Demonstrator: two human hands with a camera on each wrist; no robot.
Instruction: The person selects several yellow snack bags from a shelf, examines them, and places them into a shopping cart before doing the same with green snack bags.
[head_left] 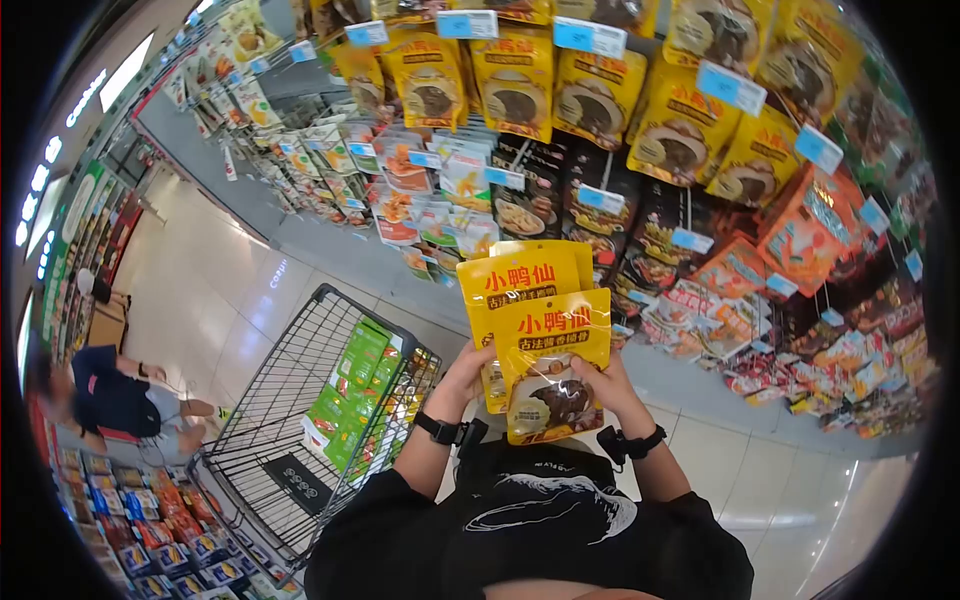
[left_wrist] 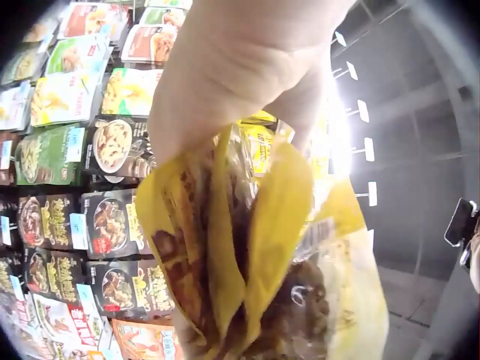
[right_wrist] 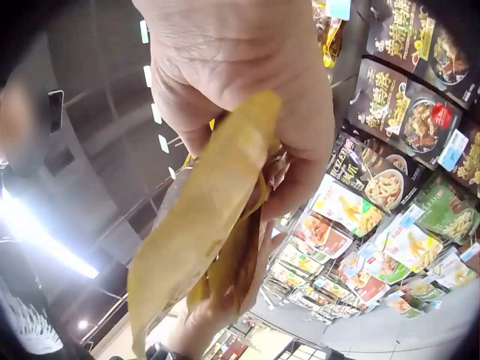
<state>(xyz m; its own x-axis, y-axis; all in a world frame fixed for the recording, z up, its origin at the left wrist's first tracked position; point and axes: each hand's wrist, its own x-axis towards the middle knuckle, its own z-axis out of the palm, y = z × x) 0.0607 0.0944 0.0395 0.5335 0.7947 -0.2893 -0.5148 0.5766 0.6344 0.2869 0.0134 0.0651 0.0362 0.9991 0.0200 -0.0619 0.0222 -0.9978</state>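
Note:
Several yellow snack pouches are held in front of the chest in the head view. The front pouch (head_left: 560, 345) has red lettering and a picture of dark food, and overlaps the pouches behind (head_left: 485, 290). My left hand (head_left: 466, 370) grips the rear ones by their left side. On the right, my right hand (head_left: 606, 384) pinches the front pouch, thumb on its face. From the left wrist, my left hand (left_wrist: 240, 71) covers the tops of the fanned pouches (left_wrist: 281, 225). In the right wrist view my right hand (right_wrist: 240, 67) curls over a pouch edge (right_wrist: 199, 202).
A wire shopping cart (head_left: 290, 410) with green packages (head_left: 350, 390) stands at my left. Ahead, hooks carry matching yellow pouches (head_left: 515, 85), black packets (head_left: 595, 225) and blue price tags (head_left: 590, 37). A person (head_left: 130, 400) is in the aisle beyond the cart.

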